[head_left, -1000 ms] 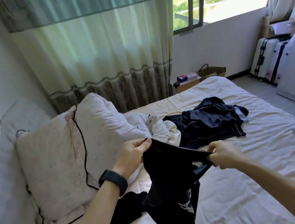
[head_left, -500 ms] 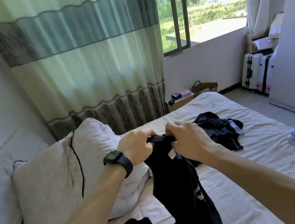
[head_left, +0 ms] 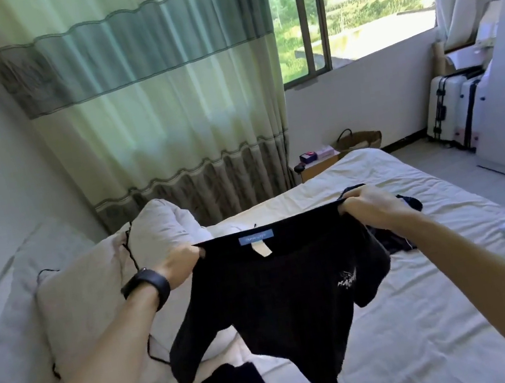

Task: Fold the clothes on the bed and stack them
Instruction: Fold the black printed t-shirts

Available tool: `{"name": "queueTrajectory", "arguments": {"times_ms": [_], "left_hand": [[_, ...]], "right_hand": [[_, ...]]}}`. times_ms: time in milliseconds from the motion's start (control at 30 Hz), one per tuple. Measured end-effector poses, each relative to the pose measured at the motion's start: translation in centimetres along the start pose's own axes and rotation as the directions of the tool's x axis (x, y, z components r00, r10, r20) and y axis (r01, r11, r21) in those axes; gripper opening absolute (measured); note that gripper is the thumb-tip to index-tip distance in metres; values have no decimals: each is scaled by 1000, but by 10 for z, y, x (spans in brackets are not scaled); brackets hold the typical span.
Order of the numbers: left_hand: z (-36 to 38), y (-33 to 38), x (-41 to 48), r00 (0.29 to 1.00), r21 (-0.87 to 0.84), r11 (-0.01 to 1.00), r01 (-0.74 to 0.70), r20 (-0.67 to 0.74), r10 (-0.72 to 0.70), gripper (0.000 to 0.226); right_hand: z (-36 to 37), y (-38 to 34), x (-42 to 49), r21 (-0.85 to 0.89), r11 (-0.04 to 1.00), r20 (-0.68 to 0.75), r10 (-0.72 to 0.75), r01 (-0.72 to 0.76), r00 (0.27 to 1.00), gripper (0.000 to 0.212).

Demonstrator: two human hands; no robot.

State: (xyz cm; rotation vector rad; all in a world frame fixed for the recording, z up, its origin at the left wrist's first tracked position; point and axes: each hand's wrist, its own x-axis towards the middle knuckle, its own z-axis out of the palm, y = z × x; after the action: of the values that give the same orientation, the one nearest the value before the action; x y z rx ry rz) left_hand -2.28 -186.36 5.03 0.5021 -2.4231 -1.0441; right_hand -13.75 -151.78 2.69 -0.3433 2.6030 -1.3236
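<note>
Sunlit bed [head_left: 431,311] below, black T-shirt [head_left: 280,303] hanging over it, left hand [head_left: 183,263] and right hand [head_left: 367,208] pinching a shoulder each, fingers clamped on cloth. Light, limp fabric, I'd say; the shoulders look the best hold.

shirt [head_left: 281,293]: matt black cloth, soft; bed sheet [head_left: 431,311]: off-white cloth, matt, creased; pillow [head_left: 89,305]: pale cloth, rumpled; curtain [head_left: 163,106]: thin cloth, light showing through; suitcase [head_left: 444,105]: smooth glossy hard shell; wristband [head_left: 147,287]: smooth matt black
</note>
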Motion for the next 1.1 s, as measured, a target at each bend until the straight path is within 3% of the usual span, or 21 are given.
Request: {"name": "queueTrajectory", "arguments": {"times_ms": [33, 100, 233, 300, 367, 467, 500, 567, 667, 733, 800, 967, 1100], "left_hand": [[6, -2, -10, 979, -114, 979, 171, 134, -156, 20], [13, -18, -21, 858, -127, 908, 400, 399, -322, 18], [6, -59, -50, 857, -112, 943, 315, 460, -232, 17], [-3, -76, -73, 791, -77, 947, 313, 573, -215, 27], [-15, -87, -91, 715, -22, 942, 335, 657, -239, 44], [-32, -93, -114, 694, 15, 950, 311, 680, -238, 44], [-35, -96, -122, 696, 72, 963, 260, 677, -238, 44], [-33, -107, -137, 744, 261, 959, 107, 619, -251, 42], [-25, -119, -162, 960, 412, 908, -73, 275, -48, 29], [-25, -127, -175, 997, 411, 909, -75, 11, 78, 28], [-28, -137, -186, 987, 351, 935, -53, -124, 103, 30], [-18, -155, -216, 986, 132, 991, 29, -164, -7, 32], [-8, -154, -229, 999, 328, 944, -43, -6, 47, 20]], "right_hand": [[2, 6, 2, 2, 999, 15, -39, 39, 999, 29], [10, 23, 3, 34, 997, 79, -70, 67, 994, 25], [27, 57, 0, -8, 993, 185, -112, 115, 976, 28], [32, 62, -8, -24, 993, 296, -100, 112, 950, 45], [30, 62, -20, -93, 991, 501, -39, 99, 865, 55], [25, 60, -36, -34, 996, 771, -29, 87, 636, 39], [23, 61, -41, 6, 996, 793, -60, 91, 606, 38], [26, 64, -48, 85, 991, 734, -132, 104, 666, 24], [37, 67, -62, 154, 982, 547, -179, 111, 818, 16], [48, 69, -75, 208, 973, 443, -185, 100, 877, 18], [59, 68, -89, 241, 962, 321, -206, 130, 924, 17], [83, 66, -118, 126, 966, 38, -231, 225, 972, 17], [94, 68, -133, -99, 975, -86, -208, 199, 974, 18]]}}
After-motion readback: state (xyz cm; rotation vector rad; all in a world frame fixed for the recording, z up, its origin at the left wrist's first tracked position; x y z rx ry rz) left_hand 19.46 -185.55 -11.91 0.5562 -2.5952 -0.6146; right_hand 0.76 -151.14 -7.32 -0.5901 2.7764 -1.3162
